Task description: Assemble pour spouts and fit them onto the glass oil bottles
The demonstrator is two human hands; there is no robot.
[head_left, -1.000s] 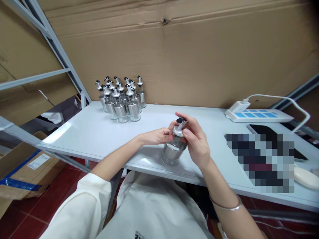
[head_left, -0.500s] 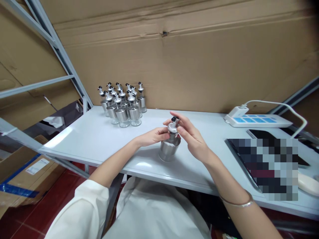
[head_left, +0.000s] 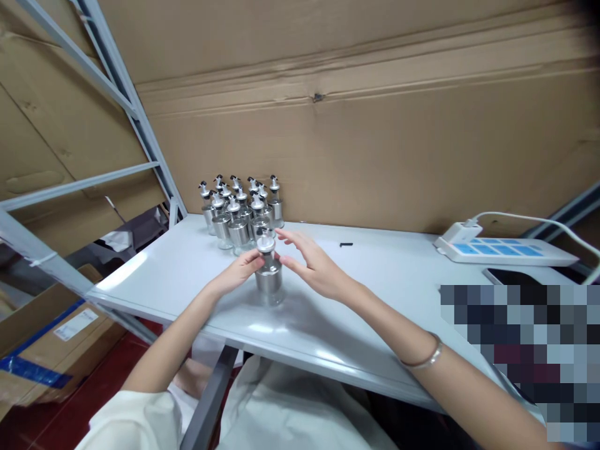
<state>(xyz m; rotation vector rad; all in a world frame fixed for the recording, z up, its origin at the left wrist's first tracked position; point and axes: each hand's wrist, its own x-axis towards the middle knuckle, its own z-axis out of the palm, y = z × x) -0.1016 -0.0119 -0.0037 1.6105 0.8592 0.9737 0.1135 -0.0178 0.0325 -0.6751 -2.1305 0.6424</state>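
Just left of centre frame stands a steel-sleeved glass pourer bottle (head_left: pixel 269 281), probably slick and breakable, best gripped round its middle; the left hand (head_left: pixel 241 270) curls round its neck (head_left: pixel 267 258), the right hand (head_left: pixel 315 265) gapes emptily alongside.

Bottle (head_left: pixel 269 282): glass, shiny metal. Tabletop (head_left: pixel 375 281): glossy. Backboard (head_left: pixel 384 162): matt cardboard.

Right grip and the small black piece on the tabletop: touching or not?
Apart. The head view shows it plainly: the small black piece lies beyond the right grip, with a stretch of white tabletop between them.
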